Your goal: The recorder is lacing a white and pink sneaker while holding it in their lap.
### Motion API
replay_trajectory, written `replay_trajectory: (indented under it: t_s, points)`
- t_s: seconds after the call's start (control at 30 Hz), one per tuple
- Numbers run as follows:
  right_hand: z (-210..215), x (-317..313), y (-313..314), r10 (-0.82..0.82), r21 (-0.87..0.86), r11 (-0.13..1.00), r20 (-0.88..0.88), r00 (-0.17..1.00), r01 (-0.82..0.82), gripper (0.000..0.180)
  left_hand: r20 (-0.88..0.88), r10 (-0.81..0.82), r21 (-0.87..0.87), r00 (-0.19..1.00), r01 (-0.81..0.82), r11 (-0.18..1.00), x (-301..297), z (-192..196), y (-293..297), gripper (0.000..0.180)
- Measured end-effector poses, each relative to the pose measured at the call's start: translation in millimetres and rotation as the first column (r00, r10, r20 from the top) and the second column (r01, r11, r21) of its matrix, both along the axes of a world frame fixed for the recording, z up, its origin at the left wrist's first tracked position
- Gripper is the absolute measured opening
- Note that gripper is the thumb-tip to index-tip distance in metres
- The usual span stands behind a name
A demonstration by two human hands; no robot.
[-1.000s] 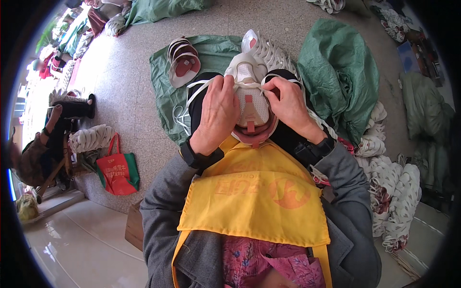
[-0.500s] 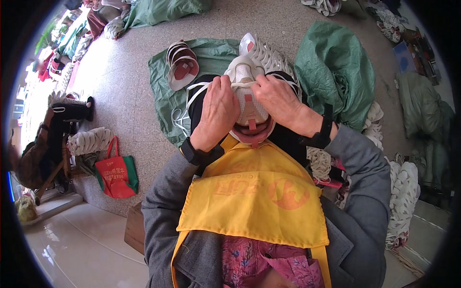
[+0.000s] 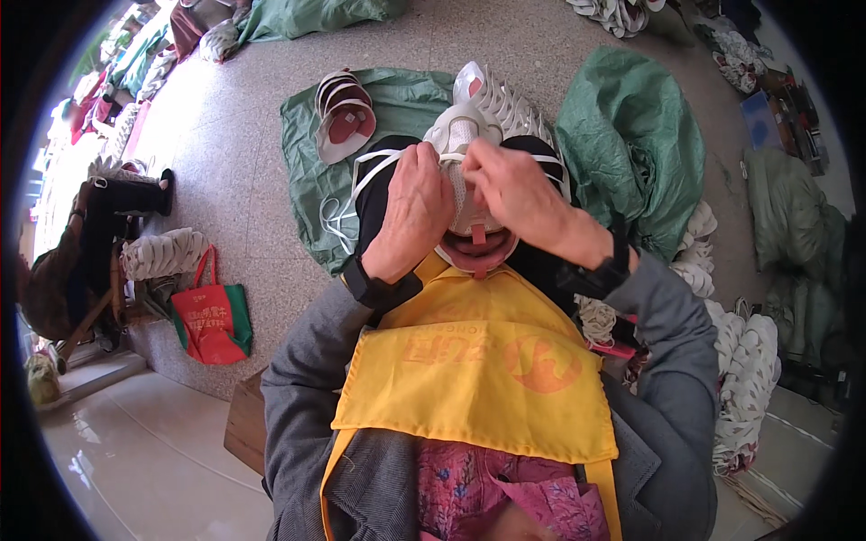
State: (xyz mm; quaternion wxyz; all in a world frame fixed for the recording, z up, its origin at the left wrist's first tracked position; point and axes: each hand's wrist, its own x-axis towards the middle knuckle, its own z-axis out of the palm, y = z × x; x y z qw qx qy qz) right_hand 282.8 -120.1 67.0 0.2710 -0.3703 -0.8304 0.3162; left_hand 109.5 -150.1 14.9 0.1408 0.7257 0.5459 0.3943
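A white mesh shoe upper [image 3: 464, 209] with a pink-red lining and tab lies across my lap, toe pointing away from me. My left hand [image 3: 413, 212] is closed at its left side, pinching a white shoelace [image 3: 372, 173] by the eyelets. Over the upper's right side, my right hand [image 3: 528, 194] is closed with fingertips pinched together; what they hold is hidden. Loose lace loops [image 3: 338, 221] hang beside my left knee. A yellow apron [image 3: 469, 370] covers my front below the shoe upper.
Nested shoe uppers [image 3: 345, 122] rest on a green sheet [image 3: 302, 135] ahead. A row of white uppers [image 3: 514, 113] lies beyond my lap. A green sack [image 3: 627, 144] stands to the right, with stacked uppers [image 3: 747, 370] nearer. Leftward are a red-green bag [image 3: 212, 320] and another person [image 3: 68, 261].
My right hand has shifted left over the shoe upper and its fingers have curled in more. The lace stretched between both hands is now mostly covered. My left hand stays nearly still.
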Motion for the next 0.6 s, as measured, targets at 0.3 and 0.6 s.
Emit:
replay_trajectory:
  t_s: [0.3,0.6]
  points:
    - [-30,-18,10,-0.087,0.203,0.976,0.040,0.995,0.077,0.012,0.034,-0.034,0.066,0.999,0.032,0.997,-3,-6,4,0.013]
    - [-39,-21,18,-0.094,0.285,0.956,0.087,0.992,0.066,0.010,-0.002,-0.023,0.052,1.000,0.023,0.998,1,5,7,0.017]
